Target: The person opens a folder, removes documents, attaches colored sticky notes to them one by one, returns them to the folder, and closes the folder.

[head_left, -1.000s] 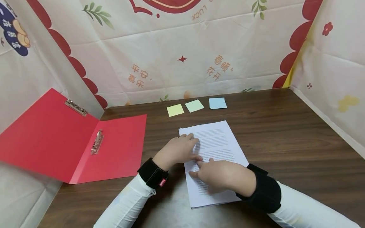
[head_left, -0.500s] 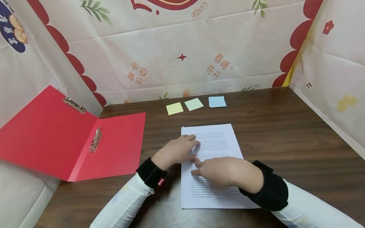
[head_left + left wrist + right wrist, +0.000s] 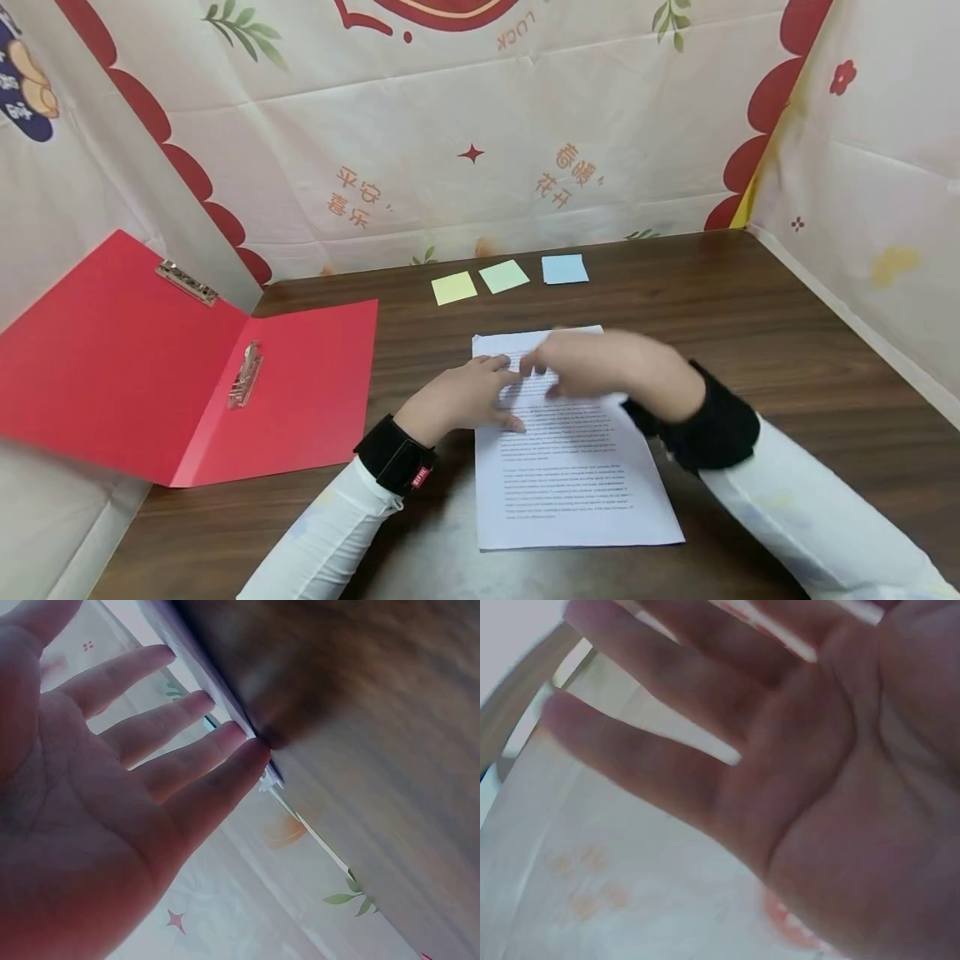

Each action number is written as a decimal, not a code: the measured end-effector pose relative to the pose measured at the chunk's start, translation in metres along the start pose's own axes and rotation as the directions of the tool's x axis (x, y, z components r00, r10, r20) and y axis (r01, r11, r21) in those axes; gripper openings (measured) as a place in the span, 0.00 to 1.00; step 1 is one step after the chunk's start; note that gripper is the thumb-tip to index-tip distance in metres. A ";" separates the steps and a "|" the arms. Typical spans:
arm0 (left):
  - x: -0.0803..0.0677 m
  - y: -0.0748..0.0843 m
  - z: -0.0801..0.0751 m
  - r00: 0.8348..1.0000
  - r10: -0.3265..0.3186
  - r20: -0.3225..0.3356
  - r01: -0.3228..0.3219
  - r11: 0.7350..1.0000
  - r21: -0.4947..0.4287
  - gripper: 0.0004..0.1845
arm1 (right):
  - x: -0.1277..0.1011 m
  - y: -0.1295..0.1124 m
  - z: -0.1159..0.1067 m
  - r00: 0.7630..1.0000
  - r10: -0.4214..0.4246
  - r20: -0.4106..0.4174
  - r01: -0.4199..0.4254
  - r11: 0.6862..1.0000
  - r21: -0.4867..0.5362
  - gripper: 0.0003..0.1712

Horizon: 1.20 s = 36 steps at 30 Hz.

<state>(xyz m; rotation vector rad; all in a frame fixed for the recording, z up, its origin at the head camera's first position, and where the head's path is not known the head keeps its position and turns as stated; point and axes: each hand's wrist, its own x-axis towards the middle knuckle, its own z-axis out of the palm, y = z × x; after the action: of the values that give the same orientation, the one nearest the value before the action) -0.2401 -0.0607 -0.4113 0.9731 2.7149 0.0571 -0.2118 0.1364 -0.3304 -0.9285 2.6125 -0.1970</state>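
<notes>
— Where is the printed sheet (image 3: 572,467) found?
— Flat on the table (image 3: 787,333), long axis running away; left hand (image 3: 463,398) pressed on its left edge, fingers straight — right hand (image 3: 600,363) spread above, holding nothing.

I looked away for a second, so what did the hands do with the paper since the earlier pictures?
The right hand left the lower half of the paper stack and moved up to its far end, open and blurred, holding nothing. The stack turned from slanted to square with the table edge. The left hand stayed pressed flat on the stack's left side. The red folder and three sticky notes stayed put.
</notes>
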 end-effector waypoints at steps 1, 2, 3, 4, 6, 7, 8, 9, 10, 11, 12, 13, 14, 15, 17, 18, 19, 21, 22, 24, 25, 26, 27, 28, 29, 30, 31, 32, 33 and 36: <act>0.000 -0.001 0.000 1.000 -0.003 0.009 0.003 1.000 -0.001 0.42 | 0.007 0.014 -0.009 0.999 0.007 -0.038 -0.007 1.000 0.000 0.20; 0.000 -0.002 0.000 1.000 -0.004 0.015 0.004 1.000 0.001 0.43 | 0.015 0.029 -0.017 0.997 0.007 -0.082 -0.009 1.000 -0.014 0.17; 0.000 -0.002 0.000 1.000 -0.005 0.019 0.005 1.000 0.005 0.44 | 0.023 0.045 -0.024 0.991 0.018 -0.130 -0.020 1.000 -0.019 0.15; 0.000 -0.003 0.001 1.000 -0.004 0.025 0.004 1.000 0.004 0.45 | 0.032 0.060 -0.030 0.985 0.035 -0.166 -0.040 0.999 -0.023 0.13; -0.001 -0.003 0.002 0.999 -0.006 0.039 0.006 1.000 -0.002 0.48 | 0.049 0.088 -0.040 0.972 0.087 -0.220 -0.093 0.996 -0.018 0.12; -0.001 -0.003 0.002 0.999 -0.009 0.046 0.009 1.000 -0.009 0.49 | 0.057 0.101 -0.044 0.965 0.116 -0.235 -0.123 0.992 -0.015 0.12; -0.001 -0.003 0.003 0.999 -0.011 0.051 0.012 1.000 -0.010 0.50 | 0.065 0.114 -0.048 0.959 0.146 -0.244 -0.154 0.988 -0.011 0.13; -0.001 -0.003 0.003 0.998 -0.013 0.054 0.013 1.000 -0.011 0.51 | 0.071 0.125 -0.051 0.952 0.179 -0.248 -0.184 0.983 0.003 0.14; -0.001 -0.003 0.003 0.998 -0.012 0.057 0.012 1.000 -0.010 0.51 | 0.078 0.137 -0.054 0.946 0.210 -0.249 -0.213 0.977 0.015 0.15; -0.001 -0.002 0.003 0.998 -0.010 0.057 0.010 1.000 -0.007 0.51 | 0.083 0.147 -0.056 0.938 0.242 -0.250 -0.241 0.970 0.034 0.16; 0.000 -0.002 0.003 0.998 -0.005 0.055 0.006 1.000 -0.004 0.51 | 0.087 0.157 -0.059 0.925 0.281 -0.256 -0.275 0.960 0.059 0.17; 0.000 -0.001 0.003 0.999 -0.002 0.051 0.002 1.000 0.000 0.51 | 0.091 0.167 -0.060 0.913 0.309 -0.267 -0.296 0.951 0.092 0.17; 0.000 0.000 0.004 0.999 0.001 0.046 -0.001 1.000 0.008 0.51 | 0.095 0.177 -0.061 0.896 0.343 -0.281 -0.318 0.939 0.131 0.18; 0.001 0.001 0.004 0.999 0.004 0.044 -0.004 1.000 0.015 0.51 | 0.099 0.186 -0.062 0.881 0.372 -0.293 -0.335 0.927 0.171 0.19; 0.002 0.002 0.005 0.999 0.004 0.035 -0.005 1.000 0.026 0.51 | 0.105 0.202 -0.060 0.848 0.423 -0.318 -0.367 0.903 0.223 0.20; 0.002 0.003 0.006 1.000 0.002 0.030 -0.003 1.000 0.028 0.51 | 0.108 0.208 -0.059 0.835 0.441 -0.330 -0.377 0.894 0.243 0.21; 0.002 0.003 0.006 1.000 -0.002 0.027 0.001 1.000 0.030 0.51 | 0.111 0.213 -0.056 0.828 0.454 -0.330 -0.383 0.886 0.260 0.21; 0.001 0.004 0.006 1.000 -0.011 0.021 0.010 1.000 0.028 0.51 | 0.116 0.222 -0.050 0.822 0.470 -0.321 -0.407 0.880 0.246 0.22; 0.000 0.005 0.006 1.000 -0.014 0.018 0.014 1.000 0.021 0.51 | 0.119 0.225 -0.047 0.824 0.468 -0.320 -0.409 0.881 0.236 0.22; -0.001 0.006 0.005 1.000 -0.022 0.017 0.022 1.000 0.011 0.51 | 0.124 0.230 -0.039 0.827 0.465 -0.316 -0.412 0.884 0.221 0.24; -0.001 0.006 0.005 1.000 -0.024 0.017 0.023 1.000 0.008 0.51 | 0.126 0.234 -0.036 0.831 0.464 -0.307 -0.415 0.885 0.213 0.23; -0.001 0.006 0.005 1.000 -0.024 0.017 0.024 1.000 0.004 0.51 | 0.128 0.236 -0.032 0.834 0.460 -0.303 -0.418 0.887 0.197 0.23; -0.001 0.006 0.005 1.000 -0.024 0.017 0.024 1.000 0.001 0.51 | 0.130 0.239 -0.028 0.832 0.464 -0.304 -0.423 0.885 0.192 0.22; -0.001 0.006 0.005 1.000 -0.023 0.018 0.023 1.000 -0.002 0.51 | 0.132 0.241 -0.025 0.830 0.471 -0.300 -0.429 0.882 0.197 0.22; -0.001 0.005 0.004 1.000 -0.023 0.016 0.023 1.000 0.001 0.51 | 0.134 0.242 -0.023 0.824 0.481 -0.298 -0.439 0.876 0.200 0.22; -0.001 0.005 0.004 1.000 -0.023 0.015 0.022 1.000 0.002 0.51 | 0.136 0.243 -0.020 0.819 0.494 -0.292 -0.449 0.868 0.210 0.21; -0.001 0.004 0.004 1.000 -0.022 0.013 0.022 1.000 0.005 0.51 | 0.137 0.244 -0.019 0.812 0.505 -0.293 -0.455 0.862 0.222 0.19; -0.001 0.003 0.003 1.000 -0.023 0.011 0.023 1.000 0.009 0.51 | 0.139 0.244 -0.018 0.804 0.515 -0.297 -0.460 0.855 0.238 0.17; -0.002 0.002 0.003 1.000 -0.024 0.009 0.024 1.000 0.012 0.51 | 0.140 0.243 -0.018 0.794 0.527 -0.305 -0.464 0.848 0.258 0.14; -0.003 -0.001 0.001 1.000 -0.029 0.011 0.029 0.999 0.018 0.51 | 0.144 0.237 -0.021 0.785 0.520 -0.337 -0.439 0.851 0.289 0.15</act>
<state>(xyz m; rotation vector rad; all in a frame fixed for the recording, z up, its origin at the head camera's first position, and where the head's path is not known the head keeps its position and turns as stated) -0.2385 -0.0633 -0.4117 0.9360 2.7228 0.0213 -0.4617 0.2292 -0.4109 -0.1263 3.0323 -0.5476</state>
